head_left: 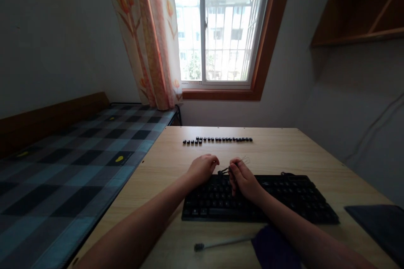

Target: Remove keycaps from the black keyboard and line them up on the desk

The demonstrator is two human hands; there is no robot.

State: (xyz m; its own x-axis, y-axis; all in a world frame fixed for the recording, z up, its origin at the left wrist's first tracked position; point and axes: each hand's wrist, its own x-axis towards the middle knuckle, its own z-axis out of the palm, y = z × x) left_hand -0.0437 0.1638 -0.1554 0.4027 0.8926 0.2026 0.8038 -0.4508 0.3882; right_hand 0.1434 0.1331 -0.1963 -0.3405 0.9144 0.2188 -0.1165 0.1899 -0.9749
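Observation:
A black keyboard [284, 201] lies on the light wooden desk [277, 151]. My left hand [202, 169] rests curled at the keyboard's top left corner, fingers closed. My right hand [242, 178] is over the keys, pinching a thin wire keycap puller [227, 170] whose black tip points left toward my left hand. Beyond both hands, a row of several removed black keycaps [217, 139] lies in a line across the desk.
A small brush [217, 243] with a pale handle lies in front of the keyboard, next to a dark purple cloth [271, 248]. A dark pad [378, 222] sits at the right. A bed with a plaid cover [63, 168] adjoins the desk's left edge. A window [221, 25] is behind.

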